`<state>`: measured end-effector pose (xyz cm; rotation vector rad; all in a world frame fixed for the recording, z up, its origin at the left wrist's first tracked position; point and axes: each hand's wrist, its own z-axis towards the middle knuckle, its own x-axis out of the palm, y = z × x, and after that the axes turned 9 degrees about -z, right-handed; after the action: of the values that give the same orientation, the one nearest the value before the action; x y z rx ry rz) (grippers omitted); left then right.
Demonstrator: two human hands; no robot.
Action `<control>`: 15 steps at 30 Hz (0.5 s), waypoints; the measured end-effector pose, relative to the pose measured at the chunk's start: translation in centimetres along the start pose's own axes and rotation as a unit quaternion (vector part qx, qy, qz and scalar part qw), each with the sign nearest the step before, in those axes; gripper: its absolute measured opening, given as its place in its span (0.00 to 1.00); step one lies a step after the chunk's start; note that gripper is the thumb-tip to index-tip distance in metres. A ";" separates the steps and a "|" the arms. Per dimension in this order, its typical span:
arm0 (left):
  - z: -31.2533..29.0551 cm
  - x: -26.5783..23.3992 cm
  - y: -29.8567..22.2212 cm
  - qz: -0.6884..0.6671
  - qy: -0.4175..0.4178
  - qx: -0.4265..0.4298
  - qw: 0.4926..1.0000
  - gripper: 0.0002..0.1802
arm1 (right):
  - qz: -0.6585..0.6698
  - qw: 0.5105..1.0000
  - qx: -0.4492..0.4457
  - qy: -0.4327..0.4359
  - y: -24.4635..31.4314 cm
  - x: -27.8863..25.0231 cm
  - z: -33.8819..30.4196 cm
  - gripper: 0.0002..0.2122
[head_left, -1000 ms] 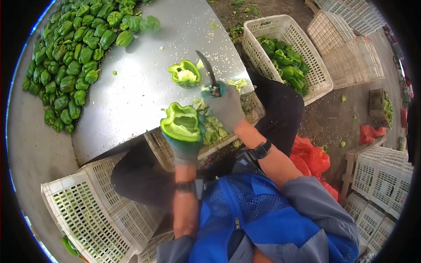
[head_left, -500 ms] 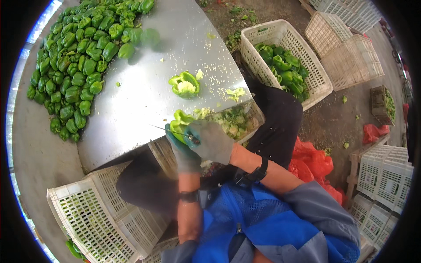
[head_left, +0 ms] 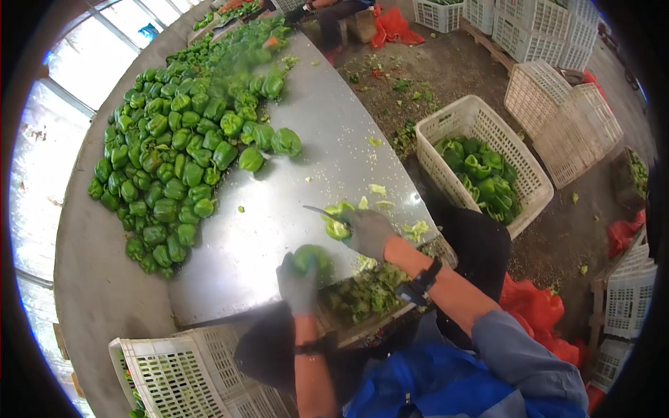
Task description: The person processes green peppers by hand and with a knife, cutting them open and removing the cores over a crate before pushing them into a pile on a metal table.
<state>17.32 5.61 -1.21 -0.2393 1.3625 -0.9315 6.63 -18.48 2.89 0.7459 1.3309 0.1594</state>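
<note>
My gloved left hand (head_left: 298,284) is wrapped round a green bell pepper (head_left: 311,258) near the front edge of the metal tabletop (head_left: 244,251). In my gloved right hand (head_left: 371,234) is a knife (head_left: 322,212) with a thin blade pointing left. That hand is also at a cut bell pepper (head_left: 339,226) on the tabletop; whether its fingers grip the pepper too I cannot tell. Pale core scraps (head_left: 416,231) and seeds lie scattered around. A large heap of whole green bell peppers (head_left: 167,160) covers the tabletop's left and far side.
Below the table edge, a bin (head_left: 383,322) holds pepper trimmings. To the right stands a white plastic crate (head_left: 536,171) with opened peppers. Other crates (head_left: 578,132) and red bags (head_left: 533,306) are on the floor. Another person's legs (head_left: 338,21) show at the far end.
My hands, earlier together over one pepper, are now apart. The right has moved with the knife to the cut pepper on the tabletop; the left holds a pepper nearer me. The view has shifted.
</note>
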 end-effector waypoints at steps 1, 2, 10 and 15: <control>0.3 -0.2 -0.4 -0.057 -0.027 0.000 0.998 0.39 | 0.044 0.998 0.031 0.023 0.3 -0.9 -0.6 0.21; 0.0 -0.5 -0.8 -0.222 -0.004 -0.075 0.972 0.37 | 0.088 0.993 0.064 0.047 0.4 -1.4 -1.3 0.21; 0.1 -1.9 -8.4 -0.385 0.106 -0.252 0.881 0.37 | 0.571 0.790 0.201 -0.097 -2.4 -0.9 -12.1 0.20; 3.1 3.2 -19.7 -0.498 0.283 -0.253 0.780 0.38 | 0.562 0.762 0.296 -0.125 -3.7 0.6 -16.9 0.31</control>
<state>11.40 -10.21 9.93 -1.2775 2.0842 -1.5616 -9.83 -14.20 -0.49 1.9915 0.4899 0.5827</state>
